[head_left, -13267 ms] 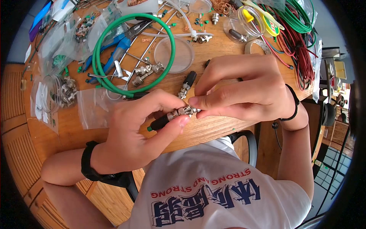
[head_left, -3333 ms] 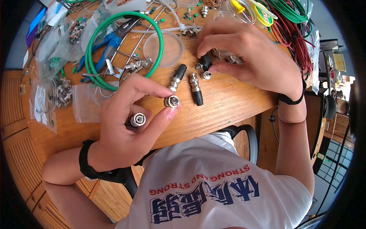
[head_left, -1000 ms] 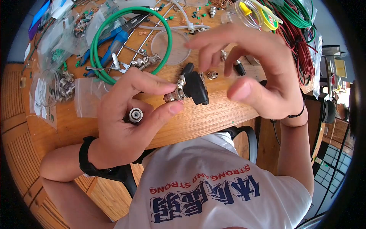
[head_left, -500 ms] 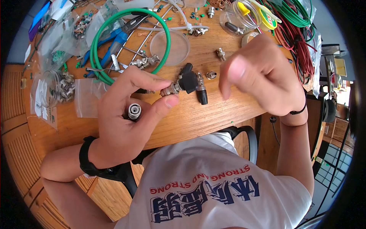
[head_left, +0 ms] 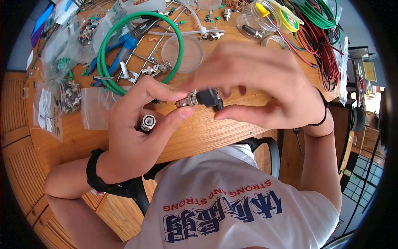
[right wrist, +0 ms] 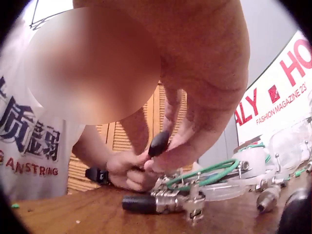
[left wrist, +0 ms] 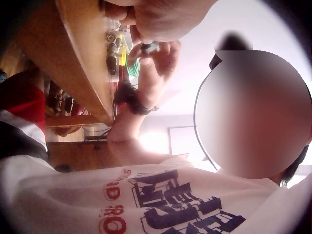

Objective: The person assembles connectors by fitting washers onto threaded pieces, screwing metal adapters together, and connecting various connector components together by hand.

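Observation:
Between thumb and index finger, my left hand (head_left: 134, 128) pinches a silver connector (head_left: 186, 101) with a black part (head_left: 207, 97) on its right end. A second connector (head_left: 148, 122) sits in the same hand's curled fingers, its round metal end facing up. My right hand (head_left: 265, 89) reaches over the black part, blurred, thumb and fingers apart around it; whether a fingertip touches it I cannot tell. In the right wrist view the black part (right wrist: 159, 144) shows beside the fingers. A black-and-silver connector (right wrist: 158, 204) lies on the table (right wrist: 97, 214).
Behind the hands are a green cable loop (head_left: 180, 45), blue-handled pliers (head_left: 126, 50), a clear round lid (head_left: 182, 54) and loose connectors (head_left: 156, 68). Plastic bags (head_left: 97, 114) lie left. A clear jar (head_left: 244, 25) and red cables (head_left: 325, 58) stand or lie at back right.
Since 3.3 s ago, the black part has joined the connector in my left hand. Over the last half second my right hand has swung left over it, its fingers spreading. My left hand has barely moved.

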Demonstrator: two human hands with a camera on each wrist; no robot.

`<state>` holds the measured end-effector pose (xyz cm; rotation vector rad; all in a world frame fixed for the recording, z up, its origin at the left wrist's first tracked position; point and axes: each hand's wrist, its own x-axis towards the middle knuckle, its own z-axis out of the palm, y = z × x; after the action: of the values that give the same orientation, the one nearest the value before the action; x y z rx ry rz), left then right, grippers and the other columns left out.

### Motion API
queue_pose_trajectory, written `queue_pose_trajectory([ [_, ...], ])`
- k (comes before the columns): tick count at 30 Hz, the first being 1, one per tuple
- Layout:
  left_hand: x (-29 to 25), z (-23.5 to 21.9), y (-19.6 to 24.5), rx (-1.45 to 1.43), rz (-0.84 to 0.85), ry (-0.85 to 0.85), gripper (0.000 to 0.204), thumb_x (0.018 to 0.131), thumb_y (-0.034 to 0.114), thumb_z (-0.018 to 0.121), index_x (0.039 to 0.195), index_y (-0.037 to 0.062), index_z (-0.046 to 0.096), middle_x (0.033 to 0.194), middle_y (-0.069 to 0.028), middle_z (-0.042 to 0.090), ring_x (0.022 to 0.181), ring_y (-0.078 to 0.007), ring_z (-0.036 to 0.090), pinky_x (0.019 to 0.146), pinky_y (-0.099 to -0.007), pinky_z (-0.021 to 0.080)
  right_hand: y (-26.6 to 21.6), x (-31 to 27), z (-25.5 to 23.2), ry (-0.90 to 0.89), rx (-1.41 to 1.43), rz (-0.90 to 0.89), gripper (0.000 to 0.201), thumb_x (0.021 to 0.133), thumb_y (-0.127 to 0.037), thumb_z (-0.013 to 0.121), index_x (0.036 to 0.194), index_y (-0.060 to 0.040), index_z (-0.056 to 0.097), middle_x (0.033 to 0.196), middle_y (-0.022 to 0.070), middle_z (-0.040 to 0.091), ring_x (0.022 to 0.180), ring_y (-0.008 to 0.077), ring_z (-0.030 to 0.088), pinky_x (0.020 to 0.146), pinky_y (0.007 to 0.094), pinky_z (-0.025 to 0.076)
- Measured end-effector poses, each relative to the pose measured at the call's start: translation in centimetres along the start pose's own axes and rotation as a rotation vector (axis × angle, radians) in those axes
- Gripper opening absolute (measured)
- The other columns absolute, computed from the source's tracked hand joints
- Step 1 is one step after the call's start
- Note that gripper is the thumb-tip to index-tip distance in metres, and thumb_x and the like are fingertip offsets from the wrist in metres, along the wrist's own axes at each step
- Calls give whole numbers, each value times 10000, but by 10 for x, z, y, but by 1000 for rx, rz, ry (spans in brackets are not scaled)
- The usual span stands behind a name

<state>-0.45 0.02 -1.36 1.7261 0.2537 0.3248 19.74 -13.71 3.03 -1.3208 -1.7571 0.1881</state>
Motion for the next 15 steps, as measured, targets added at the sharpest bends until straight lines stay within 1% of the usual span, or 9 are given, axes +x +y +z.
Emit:
queue_pose_trajectory([
  [1, 0, 1, -1, -24, -22, 52, 201, 900, -13, 779, 1075, 9, 683, 1040, -48, 699, 786, 3, 608, 547, -151, 448, -2, -4, -5, -83, -36, 14, 214, 842, -170, 865, 912, -9, 743, 698, 44, 677, 520, 177, 585, 508, 286, 474],
  [2, 0, 2, -1, -25, -20, 49, 201, 900, -13, 779, 1075, 9, 683, 1040, -48, 699, 786, 3, 608, 547, -151, 448, -4, -7, -9, -82, -39, 15, 214, 842, -170, 865, 912, -9, 743, 698, 44, 677, 520, 177, 585, 508, 286, 474],
  [4, 2, 3, 2, -16, 52, 52, 210, 892, -20, 784, 1075, 6, 683, 1047, -60, 703, 838, -21, 637, 564, -152, 473, -11, -7, -21, -268, -8, 194, 201, 873, -187, 843, 900, -14, 747, 705, 70, 685, 533, 201, 610, 517, 281, 478],
  [5, 2, 4, 1, -16, 53, 50, 210, 892, -20, 784, 1075, 6, 683, 1047, -60, 703, 838, -21, 637, 564, -152, 473, -16, 1, -32, -441, -171, 231, 218, 891, -213, 832, 877, -12, 749, 700, 83, 689, 540, 214, 636, 525, 286, 487],
  [8, 2, 4, 2, -72, 59, 70, 224, 886, -30, 787, 1081, 3, 682, 1050, -66, 706, 840, -32, 646, 572, -157, 490, -10, -6, -24, -236, -105, 248, 239, 882, -219, 832, 941, -3, 751, 767, 83, 712, 598, 224, 668, 545, 301, 504],
  [10, 1, -1, 6, -23, 26, -47, 252, 925, -109, 685, 1125, -8, 569, 1131, -132, 627, 1013, -189, 711, 802, -250, 609, -3, -9, -6, -144, -47, 155, 250, 881, -213, 828, 988, -3, 747, 827, 89, 724, 644, 234, 685, 570, 309, 516],
  [11, 1, -1, 4, -21, 29, -48, 252, 925, -109, 685, 1125, -8, 569, 1131, -132, 627, 1013, -189, 711, 802, -250, 609, -1, -9, -1, -52, 10, 62, 269, 879, -207, 824, 1035, -3, 743, 887, 96, 737, 691, 244, 702, 594, 316, 529],
  [13, 0, 0, -1, -60, 33, 17, 238, 885, -48, 782, 1086, 0, 665, 1050, -73, 704, 883, -48, 672, 599, -165, 530, -7, -10, -11, -188, -51, 85, 301, 872, -216, 828, 1070, -9, 737, 934, 103, 739, 720, 252, 703, 617, 320, 537],
  [15, 0, 4, 1, -91, 26, 35, 234, 885, -50, 781, 1079, 1, 661, 1052, -74, 704, 879, -45, 672, 594, -162, 520, -13, -8, -19, -345, -94, 149, 297, 872, -200, 824, 1082, -13, 731, 971, 117, 740, 725, 262, 695, 641, 326, 545],
])
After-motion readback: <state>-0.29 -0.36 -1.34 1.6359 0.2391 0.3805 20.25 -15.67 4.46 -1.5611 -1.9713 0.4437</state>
